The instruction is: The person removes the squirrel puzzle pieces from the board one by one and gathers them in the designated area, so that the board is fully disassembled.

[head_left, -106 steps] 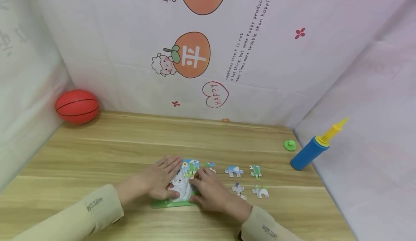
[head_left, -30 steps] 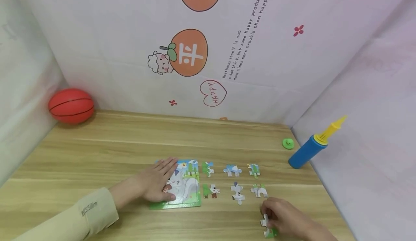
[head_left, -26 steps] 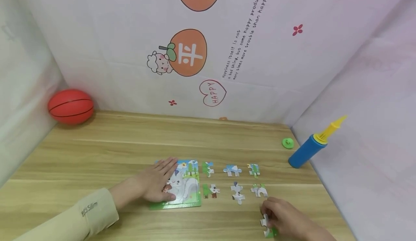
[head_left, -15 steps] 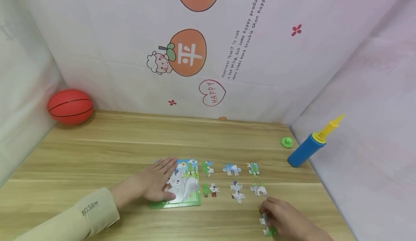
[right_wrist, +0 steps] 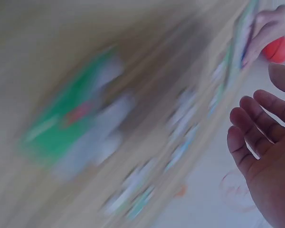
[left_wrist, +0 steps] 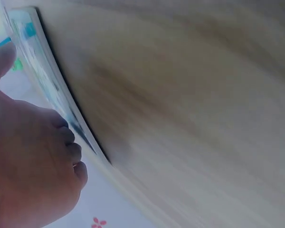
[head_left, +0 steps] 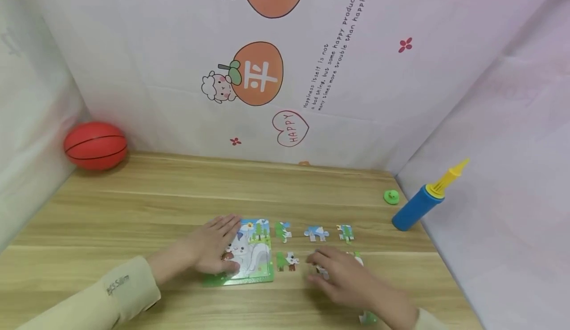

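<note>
My left hand (head_left: 207,251) lies flat on a jigsaw puzzle (head_left: 256,258), its straight fingers over the left side; a white squirrel picture shows beside them. My right hand (head_left: 340,275) hovers over the loose pieces, fingers loosely bent and holding nothing in the right wrist view. Beneath it, one grey-white piece (head_left: 322,271) is mostly covered. A green-edged piece (head_left: 367,316) lies near the front, partly behind the forearm; it shows blurred in the right wrist view. Right of the puzzle are a green-and-white piece (head_left: 282,231) and a piece with an animal's face (head_left: 287,261).
More loose pieces lie farther right: a blue-and-white piece (head_left: 316,232), a tree piece (head_left: 345,232) and one (head_left: 358,257) half behind the right hand. A blue hand pump (head_left: 416,209) and a green duck-faced disc (head_left: 391,197) stand back right; a red ball (head_left: 95,145) sits back left.
My right hand went from the puzzle to the front right, set a green-edged piece down there and let go, then swung back left over the pieces. The left hand stays on the puzzle.
</note>
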{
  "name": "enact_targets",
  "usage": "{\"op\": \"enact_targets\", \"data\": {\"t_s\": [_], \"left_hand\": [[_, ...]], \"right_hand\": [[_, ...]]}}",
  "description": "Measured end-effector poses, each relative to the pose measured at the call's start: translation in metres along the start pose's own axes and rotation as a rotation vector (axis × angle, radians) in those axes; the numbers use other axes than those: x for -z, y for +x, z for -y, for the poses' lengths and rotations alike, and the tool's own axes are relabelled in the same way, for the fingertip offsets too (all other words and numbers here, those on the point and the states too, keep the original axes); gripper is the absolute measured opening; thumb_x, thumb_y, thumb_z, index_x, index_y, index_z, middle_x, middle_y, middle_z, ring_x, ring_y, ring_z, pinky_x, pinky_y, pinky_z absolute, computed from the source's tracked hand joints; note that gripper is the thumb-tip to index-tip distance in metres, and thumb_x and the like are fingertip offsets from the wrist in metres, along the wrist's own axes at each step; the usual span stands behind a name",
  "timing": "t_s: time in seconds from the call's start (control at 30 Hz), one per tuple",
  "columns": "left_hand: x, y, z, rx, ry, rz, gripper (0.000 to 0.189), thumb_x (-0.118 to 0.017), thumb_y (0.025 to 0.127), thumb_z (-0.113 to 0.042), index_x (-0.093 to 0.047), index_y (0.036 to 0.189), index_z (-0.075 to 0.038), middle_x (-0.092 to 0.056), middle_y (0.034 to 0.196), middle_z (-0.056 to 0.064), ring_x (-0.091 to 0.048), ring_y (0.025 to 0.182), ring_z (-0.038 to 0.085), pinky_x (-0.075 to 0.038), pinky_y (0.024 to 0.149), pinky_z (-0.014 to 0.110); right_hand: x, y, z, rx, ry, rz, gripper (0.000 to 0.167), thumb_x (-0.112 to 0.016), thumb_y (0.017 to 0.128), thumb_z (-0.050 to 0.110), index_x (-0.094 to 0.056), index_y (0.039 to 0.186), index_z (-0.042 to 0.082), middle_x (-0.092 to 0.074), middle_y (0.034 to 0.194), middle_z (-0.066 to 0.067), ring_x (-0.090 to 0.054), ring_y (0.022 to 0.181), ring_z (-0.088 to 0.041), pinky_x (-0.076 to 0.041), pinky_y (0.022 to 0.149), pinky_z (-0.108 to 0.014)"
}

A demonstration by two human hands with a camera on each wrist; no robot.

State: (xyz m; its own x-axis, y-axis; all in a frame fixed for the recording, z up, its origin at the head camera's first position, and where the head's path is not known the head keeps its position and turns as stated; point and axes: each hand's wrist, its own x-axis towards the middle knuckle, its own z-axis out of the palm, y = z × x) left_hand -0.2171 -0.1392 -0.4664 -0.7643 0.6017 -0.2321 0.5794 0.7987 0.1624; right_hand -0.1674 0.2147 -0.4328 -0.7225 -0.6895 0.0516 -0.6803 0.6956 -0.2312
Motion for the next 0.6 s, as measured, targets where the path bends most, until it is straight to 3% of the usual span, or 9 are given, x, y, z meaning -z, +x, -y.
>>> {"op": "enact_targets", "data": {"t_s": [0.13, 0.33, 0.47, 0.6], "left_hand": [[0.006, -0.005, 0.008, -0.006, -0.033, -0.006, 0.106, -0.050, 0.094, -0.073, -0.023, 0.163, 0.003, -0.015, 0.175, 0.020, -0.016, 0.164, 0.036, -0.018, 0.136, 0.051], [0.009, -0.013, 0.019, -0.002, -0.043, -0.005, 0.110, -0.052, 0.091, -0.076, -0.024, 0.163, 0.003, -0.017, 0.175, 0.019, -0.017, 0.164, 0.037, -0.019, 0.136, 0.053], [0.007, -0.015, 0.023, 0.004, -0.056, 0.000, 0.107, -0.051, 0.092, -0.074, -0.024, 0.163, 0.003, -0.017, 0.175, 0.018, -0.017, 0.164, 0.037, -0.018, 0.136, 0.053], [0.005, -0.015, 0.025, 0.022, -0.062, 0.017, 0.107, -0.052, 0.093, -0.072, -0.022, 0.164, 0.001, -0.015, 0.176, 0.016, -0.015, 0.165, 0.034, -0.017, 0.136, 0.051]], "right_hand": [[-0.009, 0.037, 0.026, 0.069, 0.043, 0.035, 0.037, -0.065, 0.103, 0.035, -0.067, 0.130, 0.011, -0.070, 0.129, 0.001, -0.068, 0.118, -0.016, -0.061, 0.100, -0.036], [-0.028, 0.089, 0.058, 0.123, -0.102, 0.131, 0.058, -0.061, 0.102, 0.049, -0.056, 0.147, 0.012, -0.063, 0.144, -0.002, -0.058, 0.135, -0.018, -0.052, 0.117, -0.039], [-0.044, 0.111, 0.070, 0.112, -0.227, 0.138, 0.064, -0.061, 0.100, 0.055, -0.057, 0.147, 0.012, -0.064, 0.140, -0.001, -0.058, 0.127, -0.016, -0.054, 0.108, -0.032], [-0.055, 0.119, 0.079, 0.129, -0.295, 0.103, 0.060, -0.067, 0.096, 0.054, -0.065, 0.139, 0.012, -0.067, 0.125, 0.000, -0.058, 0.111, -0.011, -0.054, 0.094, -0.021]]}}
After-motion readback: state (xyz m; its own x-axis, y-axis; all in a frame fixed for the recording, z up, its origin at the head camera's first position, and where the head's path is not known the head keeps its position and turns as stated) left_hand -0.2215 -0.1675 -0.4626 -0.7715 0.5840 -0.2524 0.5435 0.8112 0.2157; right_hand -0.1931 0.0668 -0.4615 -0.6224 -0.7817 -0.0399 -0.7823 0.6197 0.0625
